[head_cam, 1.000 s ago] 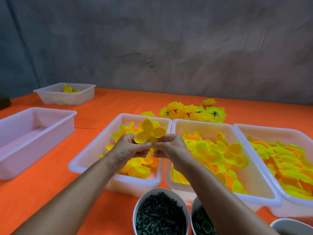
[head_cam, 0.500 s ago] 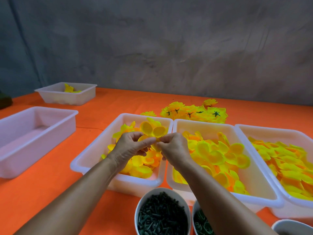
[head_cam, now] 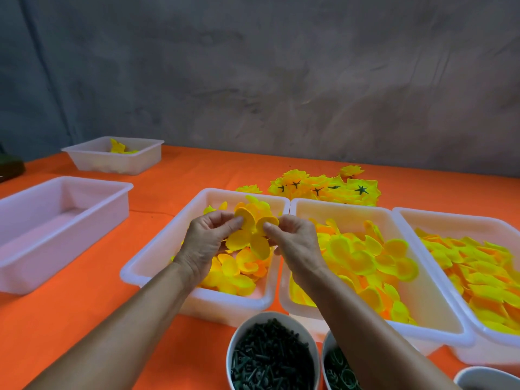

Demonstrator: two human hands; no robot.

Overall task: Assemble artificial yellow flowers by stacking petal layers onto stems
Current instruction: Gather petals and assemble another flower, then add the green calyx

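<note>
A yellow petal layer [head_cam: 251,231] hangs between my two hands above the leftmost petal tray [head_cam: 157,256]. My left hand [head_cam: 206,239] pinches its left side with thumb and fingers. My right hand [head_cam: 292,240] pinches its right side. Any stem under the petals is hidden. More loose yellow petals [head_cam: 239,273] lie in that tray below my hands. A white bowl [head_cam: 272,354] of dark green stem pieces stands at the near edge. Finished yellow flowers [head_cam: 323,187] lie in a heap behind the trays.
Two more white trays of yellow-orange petals, the middle tray [head_cam: 422,322] and the right tray [head_cam: 455,220], stand to the right. An empty white tray [head_cam: 42,220] sits at left, a small tray [head_cam: 112,161] with a few petals at far left. A second bowl [head_cam: 336,367] of green parts and a third bowl [head_cam: 486,378] are at the bottom.
Both hands have kept hold of the petal layer above the left tray. Its petals have spread and turned between my fingers, and my hands have moved slightly apart.
</note>
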